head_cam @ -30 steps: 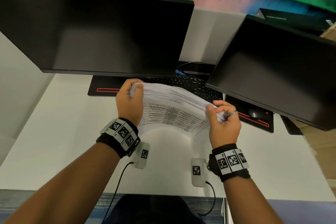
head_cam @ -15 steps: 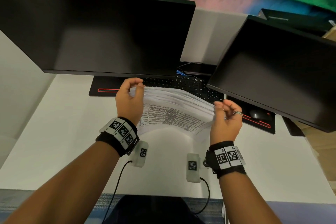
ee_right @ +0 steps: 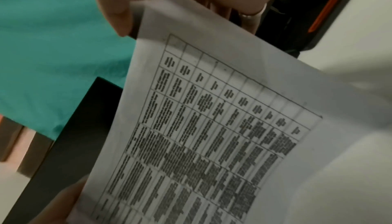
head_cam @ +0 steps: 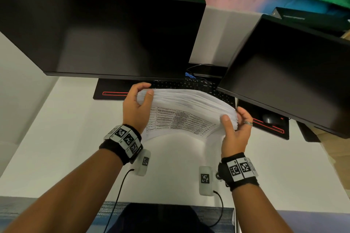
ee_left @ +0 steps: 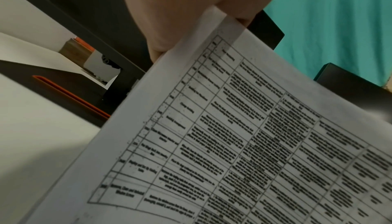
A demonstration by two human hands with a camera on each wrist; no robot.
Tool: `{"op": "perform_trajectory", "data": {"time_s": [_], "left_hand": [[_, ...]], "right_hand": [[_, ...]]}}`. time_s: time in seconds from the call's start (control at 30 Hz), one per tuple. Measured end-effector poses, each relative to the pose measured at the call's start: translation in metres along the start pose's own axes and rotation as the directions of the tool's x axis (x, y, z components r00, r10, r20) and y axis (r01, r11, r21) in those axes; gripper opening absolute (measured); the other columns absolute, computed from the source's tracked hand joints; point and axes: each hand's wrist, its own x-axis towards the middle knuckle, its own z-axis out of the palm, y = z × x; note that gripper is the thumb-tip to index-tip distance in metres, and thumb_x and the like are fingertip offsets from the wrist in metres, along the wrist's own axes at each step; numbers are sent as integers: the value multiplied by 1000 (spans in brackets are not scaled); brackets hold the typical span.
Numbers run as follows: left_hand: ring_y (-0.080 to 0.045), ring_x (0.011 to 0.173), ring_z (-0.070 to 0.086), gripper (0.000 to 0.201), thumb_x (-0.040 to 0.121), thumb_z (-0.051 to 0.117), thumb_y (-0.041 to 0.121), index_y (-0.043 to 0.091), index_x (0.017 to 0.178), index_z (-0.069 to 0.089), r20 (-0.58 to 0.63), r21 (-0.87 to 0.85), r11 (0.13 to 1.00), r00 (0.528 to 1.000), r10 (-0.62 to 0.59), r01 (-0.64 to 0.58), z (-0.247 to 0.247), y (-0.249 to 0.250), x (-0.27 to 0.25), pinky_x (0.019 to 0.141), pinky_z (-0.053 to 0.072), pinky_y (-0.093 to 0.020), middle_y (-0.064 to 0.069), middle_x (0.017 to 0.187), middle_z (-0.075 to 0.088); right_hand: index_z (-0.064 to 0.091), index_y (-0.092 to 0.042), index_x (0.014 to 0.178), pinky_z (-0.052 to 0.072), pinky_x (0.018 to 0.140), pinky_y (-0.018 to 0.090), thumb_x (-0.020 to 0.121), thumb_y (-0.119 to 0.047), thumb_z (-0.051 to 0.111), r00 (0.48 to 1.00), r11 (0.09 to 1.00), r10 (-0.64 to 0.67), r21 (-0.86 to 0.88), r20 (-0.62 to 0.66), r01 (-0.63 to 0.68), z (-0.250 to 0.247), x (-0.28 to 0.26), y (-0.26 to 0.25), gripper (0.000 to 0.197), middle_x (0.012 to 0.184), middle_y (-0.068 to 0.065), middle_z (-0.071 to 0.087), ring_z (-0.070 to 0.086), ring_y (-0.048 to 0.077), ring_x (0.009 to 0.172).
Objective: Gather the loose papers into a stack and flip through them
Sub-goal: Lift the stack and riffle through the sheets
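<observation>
White and smooth, the surface fills the lower half of the head view, and two dark monitors hang over its far side, a big one at the upper left and another at the upper right. Under them, near the middle of the frame, sits a black keyboard on a black mat with red lines. A dark mouse rests on the mat at the right. Just below the keyboard in the picture, the stack of papers is held up off the surface, bent like a little hill. The left hand grips the left end of the stack, with the thumb on the near side and the fingers curled over the top edge. The right hand pinches the right end, thumb pressed on the page edges and fingers curled behind; one finger wears a ring. The near page shows a printed table with small dark words. Both wrists wear black bands with square black-and-white markers. In the wrist views the table page fills most of the frame, and a thumb presses on its top corner.
</observation>
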Motion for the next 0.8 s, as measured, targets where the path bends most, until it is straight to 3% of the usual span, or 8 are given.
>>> {"op": "perform_trajectory", "data": {"time_s": [0.1,0.2,0.37,0.43,0.53,0.6,0.7,0.8], "left_hand": [[11,89,57,15,97,57,22,21,111,61,-1,-13,1000,1000,-13,13,1,-1,-1,77,49,-10,21,100,60],[9,89,58,17,95,59,22,20,112,62,-9,-59,997,999,-49,48,0,-2,0,78,50,-14,20,101,61],[-10,91,62,16,92,56,22,19,99,70,22,-211,963,985,-168,169,-2,-7,3,78,51,-31,6,98,68],[-18,92,64,18,91,55,23,20,91,73,29,-216,960,984,-178,181,-2,-6,4,83,53,-37,1,96,71],[-16,88,62,26,93,52,14,24,83,74,6,-242,946,976,-219,213,0,-4,7,81,52,-35,1,93,71],[-16,88,62,27,94,51,15,24,84,74,8,-248,945,976,-219,214,0,-2,7,79,52,-34,1,93,70],[-5,85,61,20,96,52,19,22,93,71,-14,-222,953,976,-216,207,-1,0,5,77,48,-28,9,93,68],[3,85,60,22,96,56,20,21,118,59,54,-148,977,988,-146,153,-4,-2,-1,76,49,-22,12,101,61]], "right_hand": [[54,-23,119,57,72,18,90,-8,66,1000,1000,25,-10,4,-25,5,0,1,34,107,-10,59,66,-1,89],[58,-30,109,59,73,24,92,-14,66,999,1000,26,9,-26,-26,14,3,-1,25,107,-6,61,67,10,94],[61,-18,110,55,67,19,93,-12,63,995,999,29,34,-92,-26,19,10,-5,18,98,-8,61,64,-4,80],[64,-16,108,55,72,22,91,-16,66,993,1000,23,13,-115,-21,21,12,-6,18,98,-8,62,63,-1,85],[68,-19,103,46,83,21,92,-17,64,984,999,7,-47,-178,-16,22,15,-5,12,98,-13,64,59,-1,94],[71,-19,99,48,91,27,90,-18,64,982,999,14,-47,-191,-24,24,16,-6,11,95,-13,66,61,3,94],[73,-23,92,51,101,38,90,-18,65,981,997,13,-70,-195,-27,26,19,-7,10,91,-12,66,62,8,92],[68,-22,106,50,102,40,87,-15,70,988,999,-15,-52,-153,7,24,18,-13,20,84,-16,68,65,1,88]]}}
